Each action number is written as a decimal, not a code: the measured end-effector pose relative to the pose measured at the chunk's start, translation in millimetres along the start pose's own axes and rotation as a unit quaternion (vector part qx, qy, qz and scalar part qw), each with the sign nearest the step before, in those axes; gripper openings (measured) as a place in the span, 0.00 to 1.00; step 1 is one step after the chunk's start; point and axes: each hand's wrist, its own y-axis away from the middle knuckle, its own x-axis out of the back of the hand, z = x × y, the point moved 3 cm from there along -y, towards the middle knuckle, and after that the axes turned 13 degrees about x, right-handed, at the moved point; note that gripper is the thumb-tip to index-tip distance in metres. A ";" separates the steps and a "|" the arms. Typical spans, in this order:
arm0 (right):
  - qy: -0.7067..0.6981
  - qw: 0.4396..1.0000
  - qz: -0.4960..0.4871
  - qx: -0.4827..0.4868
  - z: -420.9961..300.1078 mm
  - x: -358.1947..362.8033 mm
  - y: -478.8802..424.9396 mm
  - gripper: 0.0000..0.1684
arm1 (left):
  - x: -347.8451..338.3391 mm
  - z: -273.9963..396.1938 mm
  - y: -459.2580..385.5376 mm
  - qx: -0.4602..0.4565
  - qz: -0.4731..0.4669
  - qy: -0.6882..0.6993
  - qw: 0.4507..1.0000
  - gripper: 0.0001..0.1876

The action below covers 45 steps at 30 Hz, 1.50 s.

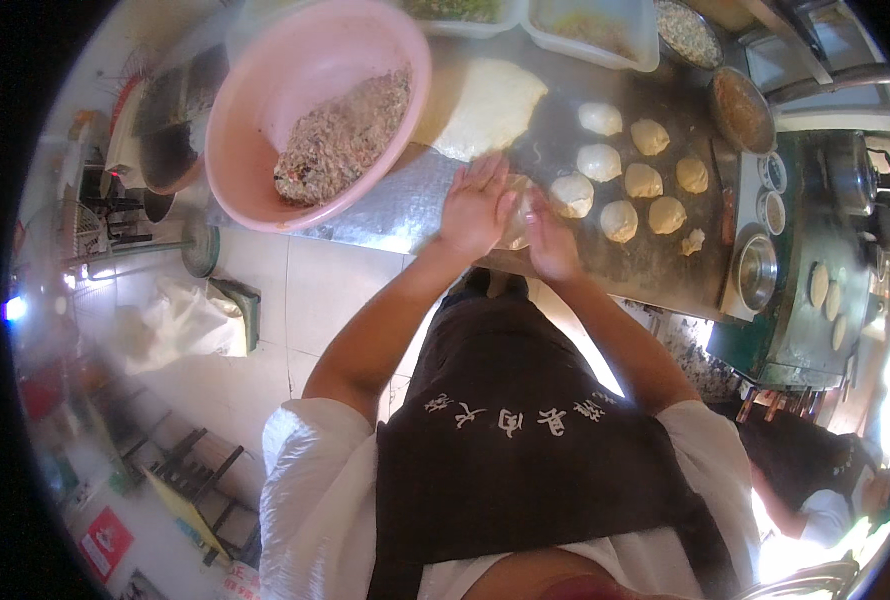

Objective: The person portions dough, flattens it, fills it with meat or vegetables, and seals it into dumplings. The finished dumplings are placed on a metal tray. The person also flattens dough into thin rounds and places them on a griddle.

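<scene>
A small flattened piece of dough [518, 214] lies between my two hands at the front edge of the metal worktable [385, 202]. My left hand [476, 206] rests flat along its left side, fingers extended together and thumb on the dough. On the other side, my right hand [553, 240] has its fingers against the dough's right edge. Part of the piece is hidden under both hands. Beyond them spreads a large sheet of dough [486, 105]. Several round dough pieces [619, 220] sit in rows to the right, near a small dough scrap [692, 241].
A pink basin [231, 157] of minced filling [347, 135] stands at left. Plastic tubs [595, 37] and bowls [743, 111] line the back. At right, a metal bowl [758, 272] adjoins a griddle [797, 322] with flat dough pieces [819, 285]. Another person [797, 465] is at lower right.
</scene>
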 end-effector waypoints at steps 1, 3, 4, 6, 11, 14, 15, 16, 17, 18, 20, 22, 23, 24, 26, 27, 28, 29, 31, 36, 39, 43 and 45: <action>0.005 0.999 0.033 -0.027 -0.5 6.9 1.1 0.23 | -6.1 5.4 1.5 -0.057 -0.024 -0.009 0.998 0.28; 0.015 0.992 0.094 -0.080 1.2 18.6 7.9 0.21 | -26.1 9.2 5.4 -0.165 -0.074 -0.024 0.983 0.27; 0.041 0.986 0.144 -0.079 12.5 14.4 12.7 0.17 | -31.2 11.0 -2.6 -0.154 -0.070 -0.039 0.985 0.28; 0.070 0.989 0.090 -0.092 35.0 12.9 23.4 0.16 | -35.2 22.6 1.1 -0.109 -0.100 0.078 0.986 0.30; 0.105 0.981 0.027 -0.161 39.7 7.3 10.3 0.13 | -44.0 5.0 30.3 -0.135 -0.046 0.024 0.990 0.31; 0.126 0.965 -0.087 -0.212 13.2 1.3 -10.4 0.11 | -31.5 -3.8 26.0 0.021 -0.013 0.036 0.999 0.30; 0.111 0.968 -0.072 -0.212 13.0 -0.1 -14.0 0.11 | -29.9 -5.5 20.8 0.066 -0.014 0.011 0.998 0.29; 0.095 0.971 -0.057 -0.211 13.2 -0.9 -17.3 0.11 | -27.2 -11.0 20.0 0.175 -0.014 0.193 0.965 0.28; 0.080 0.974 -0.042 -0.210 13.0 -1.8 -20.6 0.10 | -26.1 -16.6 23.5 0.275 -0.013 0.368 0.888 0.27; -0.024 0.981 0.005 -0.191 7.1 -2.2 -24.1 0.09 | -23.0 -22.3 24.3 0.358 -0.009 0.525 0.773 0.27; -0.155 0.985 0.033 -0.071 -16.1 -13.8 -25.9 0.06 | -36.9 -41.4 44.1 0.471 -0.043 0.687 0.552 0.29; -0.264 0.938 -0.222 -0.029 -60.8 -23.9 -25.5 0.10 | -32.7 -51.0 54.5 0.449 -0.083 0.782 0.424 0.31; -0.282 0.908 -0.309 0.016 -76.6 -29.1 -29.3 0.16 | -7.8 -42.3 52.8 0.379 -0.094 0.843 0.370 0.32; -0.158 0.946 -0.246 0.141 -91.7 -21.1 -42.6 0.20 | 12.0 -39.8 57.0 0.378 -0.108 0.856 0.337 0.33; -0.199 0.958 -0.156 0.135 -96.4 -9.7 -97.3 0.26 | 33.5 -33.0 70.4 0.346 -0.129 0.885 0.283 0.34; -0.230 0.960 -0.113 0.114 -102.1 3.8 -142.6 0.27 | 37.2 -30.7 72.6 0.312 -0.138 0.903 0.262 0.34; -0.092 0.977 -0.143 0.125 -86.3 7.6 -197.7 0.31 | 44.2 -28.9 75.1 0.306 -0.141 0.901 0.273 0.33; -0.040 0.987 -0.084 0.129 -128.7 36.2 -237.1 0.34 | 44.5 -31.0 80.2 0.302 -0.135 0.903 0.274 0.33; 0.070 0.972 0.076 0.209 -132.4 60.3 -328.0 0.40 | 60.9 -21.6 69.6 0.285 -0.136 0.900 0.301 0.31; 0.104 0.936 0.320 0.108 -161.2 129.5 -440.1 0.42 | 114.7 -20.8 65.0 0.232 -0.124 0.913 0.312 0.31; 0.121 0.893 0.396 0.177 -184.9 82.6 -433.0 0.43 | 140.1 -46.0 68.0 0.221 -0.118 0.926 0.283 0.31; 0.087 0.961 0.154 0.213 -248.2 15.5 -454.3 0.44 | 170.5 -89.6 64.4 0.216 -0.144 0.928 0.268 0.33; 0.121 0.966 0.148 0.173 -241.9 11.9 -511.4 0.44 | 187.6 -109.3 55.4 0.219 -0.164 0.920 0.282 0.34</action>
